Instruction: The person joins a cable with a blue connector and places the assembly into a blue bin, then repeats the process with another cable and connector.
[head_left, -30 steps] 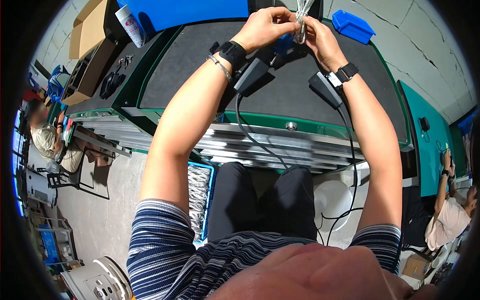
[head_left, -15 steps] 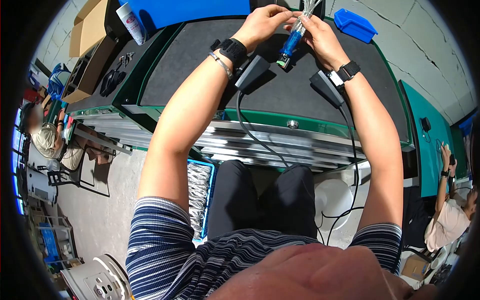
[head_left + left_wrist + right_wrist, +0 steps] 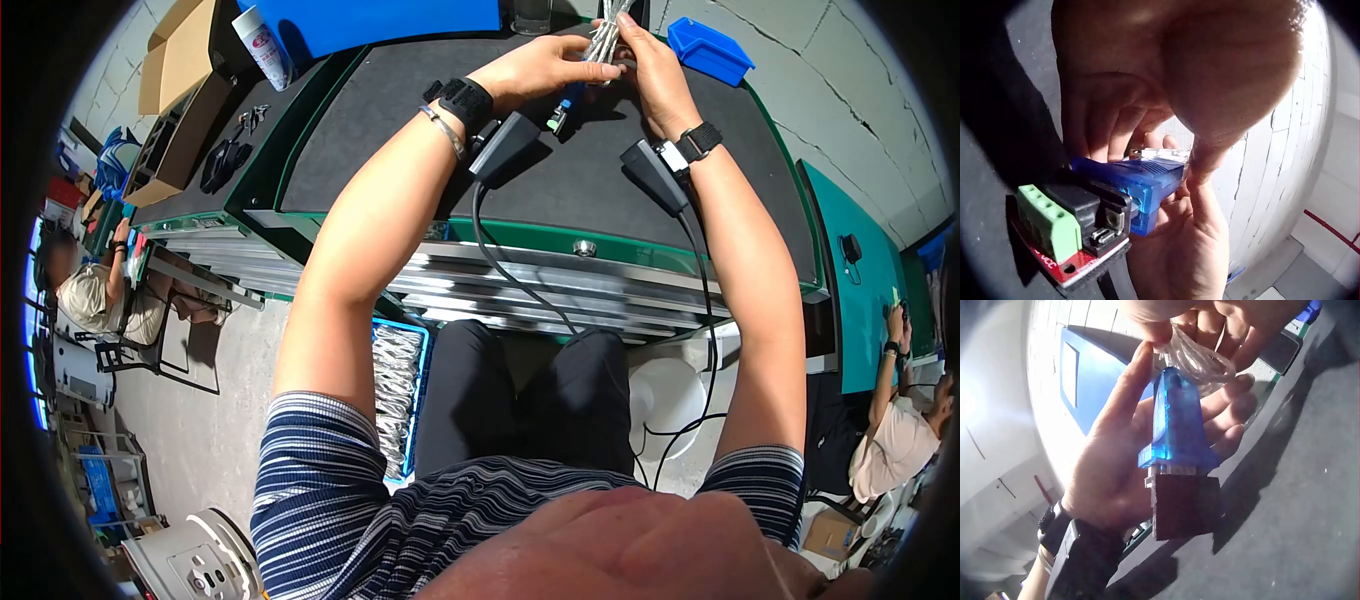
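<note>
A coiled, silvery clear cable (image 3: pixel 606 40) with a see-through blue serial plug (image 3: pixel 1179 419) is up at the far side of the bench, between both hands. On the plug sits a small red circuit board (image 3: pixel 1082 270) with a green terminal block (image 3: pixel 1047 222); it points down and left in the head view. My left hand (image 3: pixel 540 75) pinches the cable where it meets the plug, thumb laid across the bundle. Thumb and fingers of my right hand (image 3: pixel 655 80) grip the coil from the other side. The left hand partly covers the plug in the head view.
A black mat (image 3: pixel 380 130) covers the bench. A blue bin (image 3: pixel 708 52) stands at its back right, a spray can (image 3: pixel 262 48) and open carton (image 3: pixel 178 60) at left. Wires trail from the wrist units. Below is a blue crate (image 3: pixel 425 370) of coiled cables. Two other people sit nearby.
The plug swung out below the hands, then partly behind the left hand. My left hand, slightly drawn back half a second ago, has come right, its thumb now over the cable.
</note>
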`<state>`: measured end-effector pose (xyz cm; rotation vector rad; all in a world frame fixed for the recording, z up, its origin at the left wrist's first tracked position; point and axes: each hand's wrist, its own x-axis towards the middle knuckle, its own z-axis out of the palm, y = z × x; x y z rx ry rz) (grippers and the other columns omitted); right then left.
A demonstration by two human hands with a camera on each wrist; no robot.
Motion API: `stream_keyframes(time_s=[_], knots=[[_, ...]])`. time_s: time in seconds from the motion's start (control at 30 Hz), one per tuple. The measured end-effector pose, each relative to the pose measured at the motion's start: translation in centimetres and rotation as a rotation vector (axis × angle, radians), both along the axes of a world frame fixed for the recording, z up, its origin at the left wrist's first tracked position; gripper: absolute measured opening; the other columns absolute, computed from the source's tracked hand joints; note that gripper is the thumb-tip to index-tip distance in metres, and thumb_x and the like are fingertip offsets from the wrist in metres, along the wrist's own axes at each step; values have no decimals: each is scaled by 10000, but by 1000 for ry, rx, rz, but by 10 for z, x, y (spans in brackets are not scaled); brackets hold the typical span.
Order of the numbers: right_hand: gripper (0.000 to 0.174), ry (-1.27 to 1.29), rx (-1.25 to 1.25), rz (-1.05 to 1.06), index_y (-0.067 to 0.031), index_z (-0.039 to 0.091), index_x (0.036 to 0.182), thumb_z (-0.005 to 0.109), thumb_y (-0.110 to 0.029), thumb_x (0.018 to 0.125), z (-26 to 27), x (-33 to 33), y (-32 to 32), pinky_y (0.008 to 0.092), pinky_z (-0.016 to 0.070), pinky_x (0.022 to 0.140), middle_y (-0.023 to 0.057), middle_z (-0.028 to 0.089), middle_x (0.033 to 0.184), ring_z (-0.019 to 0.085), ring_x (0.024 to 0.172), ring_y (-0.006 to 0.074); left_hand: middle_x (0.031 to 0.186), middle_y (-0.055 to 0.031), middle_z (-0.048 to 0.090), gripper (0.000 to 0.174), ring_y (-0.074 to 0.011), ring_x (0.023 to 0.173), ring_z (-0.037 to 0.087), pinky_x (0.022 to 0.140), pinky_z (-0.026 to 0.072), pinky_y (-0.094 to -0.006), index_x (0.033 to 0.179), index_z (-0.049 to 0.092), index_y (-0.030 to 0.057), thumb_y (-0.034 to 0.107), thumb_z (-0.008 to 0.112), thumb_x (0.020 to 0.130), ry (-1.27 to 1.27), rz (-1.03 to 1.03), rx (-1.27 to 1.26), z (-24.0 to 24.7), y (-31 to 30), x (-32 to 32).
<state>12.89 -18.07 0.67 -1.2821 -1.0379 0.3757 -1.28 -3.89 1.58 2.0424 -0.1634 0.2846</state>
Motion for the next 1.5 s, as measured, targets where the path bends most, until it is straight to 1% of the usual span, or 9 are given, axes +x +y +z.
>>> stream_keyframes(time_s=[0.03,0.1,0.3,0.67,0.97,1.0,1.17,1.37,1.5], knots=[[378,0,0,-1,-53,628,1289,564,-359,1076,1,0,0,250,494,820,12,677,1036,628,916,89,1115,-70,699,719,-119,983,619,936,452,-290,1433,549,33,511,742,932,0,-1,0,1,-1,-1],[248,221,177,185,-80,653,1032,623,-325,1046,3,0,-1,227,503,635,41,710,898,663,766,93,1082,-48,697,686,-114,996,615,931,450,-291,1389,579,35,506,756,923,-8,20,5,2,-3,-4],[282,196,120,105,-93,676,1027,591,-360,1064,11,-2,-3,228,448,629,-12,665,857,585,717,85,1055,-33,687,650,-101,992,597,911,443,-291,1358,607,47,481,785,907,-86,92,85,0,-11,-4],[238,305,237,172,-106,648,1073,566,-330,1075,10,2,-4,286,520,791,4,659,918,635,844,116,1038,-42,712,498,-89,907,629,805,515,-257,1303,653,56,405,741,959,-6,-59,-52,6,-17,-7],[268,342,197,272,-106,646,1033,543,-348,1084,12,-5,-4,268,522,725,1,659,906,617,776,95,1082,-85,713,434,-94,823,662,845,536,-261,1283,637,8,320,711,990,35,-134,-158,2,-12,-4],[327,250,147,149,-56,647,1221,612,-334,1053,1,19,-3,238,482,767,-7,638,973,596,817,85,1081,-87,714,425,-93,811,659,839,537,-255,1270,639,1,314,711,991,15,-66,-158,-1,-10,-1],[321,40,60,-92,-54,742,1137,723,-329,973,0,7,-2,203,446,680,-20,671,900,556,743,40,1068,-96,729,417,-115,859,713,841,551,-253,1256,627,-29,280,713,989,-3,126,-245,-1,-5,-1],[270,-464,-40,-196,-51,778,1076,771,-278,929,-1,1,-2,253,530,754,19,751,904,670,834,83,1093,-103,726,408,-156,954,740,877,550,-269,1304,580,-48,207,675,1000,-19,113,-241,-2,-4,-2],[268,-502,-62,-280,-66,800,1072,775,-283,916,1,-7,-3,275,560,761,70,792,928,734,837,127,1125,-117,718,443,-180,1001,739,953,524,-297,1339,556,-55,205,669,998,-2,144,-195,0,-5,-3]])
